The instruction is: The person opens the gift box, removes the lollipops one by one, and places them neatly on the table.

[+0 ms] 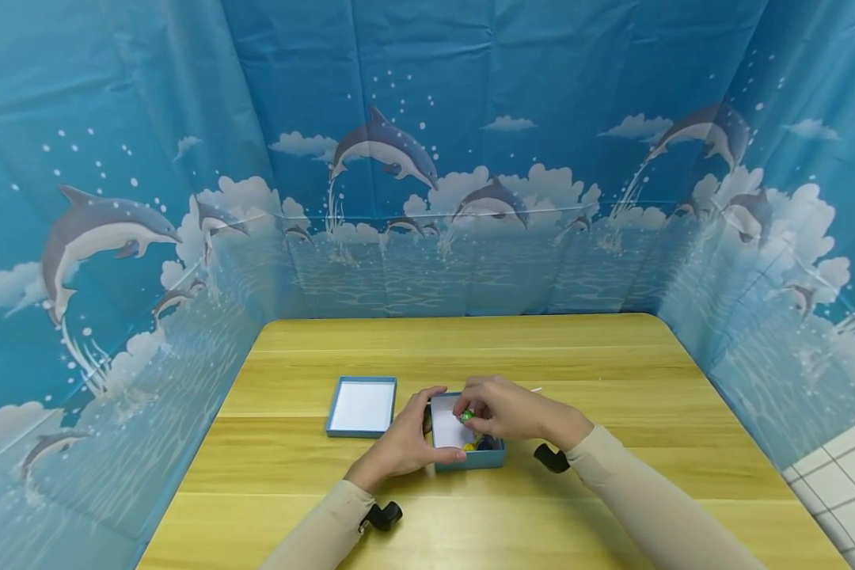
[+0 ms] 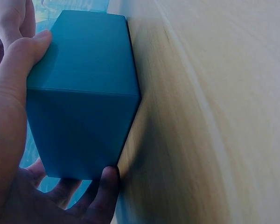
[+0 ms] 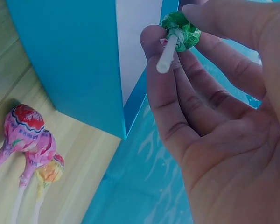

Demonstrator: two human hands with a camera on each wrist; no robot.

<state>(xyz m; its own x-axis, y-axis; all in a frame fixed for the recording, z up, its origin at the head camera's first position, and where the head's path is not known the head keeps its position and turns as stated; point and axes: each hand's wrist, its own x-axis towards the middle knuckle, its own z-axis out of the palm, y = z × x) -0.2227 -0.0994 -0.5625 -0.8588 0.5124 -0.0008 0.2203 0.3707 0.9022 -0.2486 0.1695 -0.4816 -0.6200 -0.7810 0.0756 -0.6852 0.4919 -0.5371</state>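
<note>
Green lollipop (image 3: 179, 39) is held at the open top of the blue box (image 1: 472, 460), pinched by its wrapped head between thumb and fingertips of the right hand (image 1: 509, 408); I judge the crinkled wrapper could slip if that pinch loosens. Left hand (image 1: 404, 445) grips the box; should it ease, I'd expect a bump to shove the box into the loose lollipops (image 3: 42, 145) alongside.

An open blue box (image 1: 470, 461) with a white interior stands upright midway between the left and right edges of the table (image 1: 577, 340), well apart from its back edge, yellow and dark items (image 1: 469, 447) gathered at its near right. A lollipop (image 3: 182, 32) in a twisted green wrapper, white stick bared, is held over its opening.
</note>
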